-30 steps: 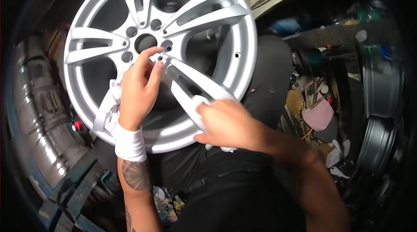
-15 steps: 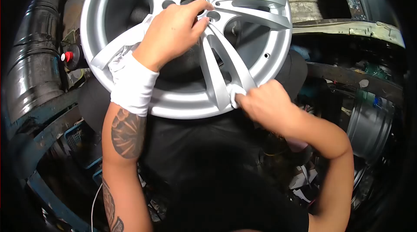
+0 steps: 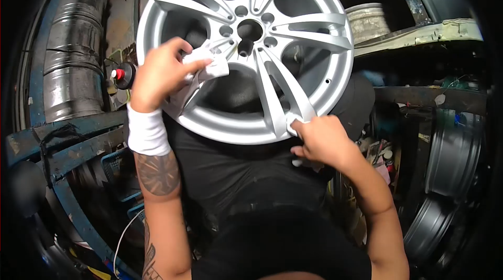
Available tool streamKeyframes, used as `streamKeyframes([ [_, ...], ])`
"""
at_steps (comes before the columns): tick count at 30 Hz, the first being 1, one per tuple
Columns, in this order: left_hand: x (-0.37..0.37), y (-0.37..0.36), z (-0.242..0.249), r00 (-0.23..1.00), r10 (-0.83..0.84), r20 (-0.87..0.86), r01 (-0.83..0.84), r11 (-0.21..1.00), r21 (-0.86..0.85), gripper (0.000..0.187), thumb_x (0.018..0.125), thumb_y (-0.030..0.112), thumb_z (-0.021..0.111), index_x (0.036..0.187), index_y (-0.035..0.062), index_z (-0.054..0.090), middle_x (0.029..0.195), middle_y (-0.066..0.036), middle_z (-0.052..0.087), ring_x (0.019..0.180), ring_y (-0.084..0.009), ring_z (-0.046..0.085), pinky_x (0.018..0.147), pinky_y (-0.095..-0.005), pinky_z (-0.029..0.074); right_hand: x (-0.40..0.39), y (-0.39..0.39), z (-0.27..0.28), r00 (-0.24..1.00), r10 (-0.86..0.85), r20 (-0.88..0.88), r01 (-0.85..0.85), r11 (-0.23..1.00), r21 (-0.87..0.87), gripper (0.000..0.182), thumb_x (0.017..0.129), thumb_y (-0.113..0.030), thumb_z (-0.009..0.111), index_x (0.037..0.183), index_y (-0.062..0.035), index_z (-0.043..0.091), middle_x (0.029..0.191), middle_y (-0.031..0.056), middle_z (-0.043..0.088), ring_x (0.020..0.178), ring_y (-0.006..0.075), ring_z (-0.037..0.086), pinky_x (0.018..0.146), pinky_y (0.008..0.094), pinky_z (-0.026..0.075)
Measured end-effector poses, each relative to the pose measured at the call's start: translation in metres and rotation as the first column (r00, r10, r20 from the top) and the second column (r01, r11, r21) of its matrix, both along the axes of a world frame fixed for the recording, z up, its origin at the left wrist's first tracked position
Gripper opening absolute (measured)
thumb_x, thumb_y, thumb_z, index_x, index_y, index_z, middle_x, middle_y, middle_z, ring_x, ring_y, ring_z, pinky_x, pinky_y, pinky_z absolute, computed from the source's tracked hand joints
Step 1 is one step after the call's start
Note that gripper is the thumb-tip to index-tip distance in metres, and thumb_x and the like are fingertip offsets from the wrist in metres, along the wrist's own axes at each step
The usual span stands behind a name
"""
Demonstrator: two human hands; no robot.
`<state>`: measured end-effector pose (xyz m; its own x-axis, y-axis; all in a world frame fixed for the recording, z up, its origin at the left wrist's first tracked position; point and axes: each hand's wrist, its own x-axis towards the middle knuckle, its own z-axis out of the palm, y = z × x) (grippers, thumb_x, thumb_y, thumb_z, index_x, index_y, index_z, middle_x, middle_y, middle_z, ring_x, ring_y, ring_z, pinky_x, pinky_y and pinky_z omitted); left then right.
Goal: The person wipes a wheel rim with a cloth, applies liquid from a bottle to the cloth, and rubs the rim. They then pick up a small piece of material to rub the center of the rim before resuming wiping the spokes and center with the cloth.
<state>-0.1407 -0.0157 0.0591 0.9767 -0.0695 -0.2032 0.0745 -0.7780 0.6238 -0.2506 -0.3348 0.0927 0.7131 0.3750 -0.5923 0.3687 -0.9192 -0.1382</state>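
Observation:
A silver alloy wheel rim (image 3: 238,134) with split double spokes lies face up across my lap. My left hand (image 3: 157,73), a white band around its wrist, is over the left side of the rim. Its thumb and fingers hold a crumpled white cloth (image 3: 216,66) beside the lower-left spoke, partly covering it. At the rim's lower right, my right hand (image 3: 329,141) pinches a small white cloth (image 3: 291,122) against the outer end of a spoke. Most of that cloth is hidden by the fingers.
Stacked metal wheel barrels (image 3: 76,60) stand at the left, near a dark bottle with a red cap (image 3: 120,74). More rims (image 3: 455,159) sit at the right. A blue metal frame (image 3: 78,212) runs along the lower left.
My left hand has moved off the hub to the left and now holds the white cloth. The rim appears further right in view. My right hand stays at the spoke's outer end.

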Motion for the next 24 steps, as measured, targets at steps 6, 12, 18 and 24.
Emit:
streamKeyframes([
  [6,-0.008,-0.011,-0.025,0.974,0.002,0.224,0.047,0.976,-0.214,0.03,0.095,0.031,0.071,0.103,0.0022,0.067,0.09,-0.012,0.07,0.079,-0.0241,0.068,0.073,-0.0368,0.053,-0.004,-0.001,-0.015,0.999,-0.036,0.032,0.034,0.997,0.069,0.042,0.076,-0.039,0.085,0.096,-0.0062,0.069,0.072,0.0154,0.07,0.074,0.0372,0.072,0.067,0.0466,0.057],
  [12,0.009,0.027,-0.017,0.862,0.453,0.227,-0.176,0.687,-0.705,0.024,0.106,0.023,0.058,0.119,0.0031,0.061,0.102,-0.003,0.067,0.093,-0.0085,0.063,0.083,-0.0259,0.05,-0.004,0.003,-0.023,0.993,-0.084,0.087,0.076,0.993,0.094,0.046,0.072,-0.045,0.087,0.088,-0.0058,0.07,0.07,0.0153,0.069,0.072,0.0367,0.072,0.067,0.0464,0.057],
  [18,0.027,0.046,-0.017,0.777,0.61,0.157,-0.243,0.521,-0.818,0.051,0.092,0.02,0.075,0.128,-0.007,0.051,0.122,-0.012,0.064,0.11,-0.0163,0.063,0.098,-0.0298,0.047,0.009,0.005,-0.007,0.927,-0.304,-0.22,0.354,0.905,0.238,0.052,0.073,-0.04,0.088,0.101,0.0014,0.074,0.092,0.0244,0.073,0.092,0.0396,0.072,0.083,0.0441,0.056],
  [24,0.038,0.064,-0.026,0.773,0.619,0.138,-0.335,0.583,-0.74,0.043,0.091,0.017,0.074,0.125,-0.0032,0.058,0.114,-0.008,0.069,0.1,-0.0133,0.065,0.089,-0.0272,0.049,-0.012,0.005,-0.042,0.501,-0.569,-0.653,0.864,0.288,0.412,0.051,0.077,-0.024,0.087,0.113,0.007,0.069,0.095,0.0135,0.075,0.091,0.02,0.069,0.087,0.036,0.053],
])
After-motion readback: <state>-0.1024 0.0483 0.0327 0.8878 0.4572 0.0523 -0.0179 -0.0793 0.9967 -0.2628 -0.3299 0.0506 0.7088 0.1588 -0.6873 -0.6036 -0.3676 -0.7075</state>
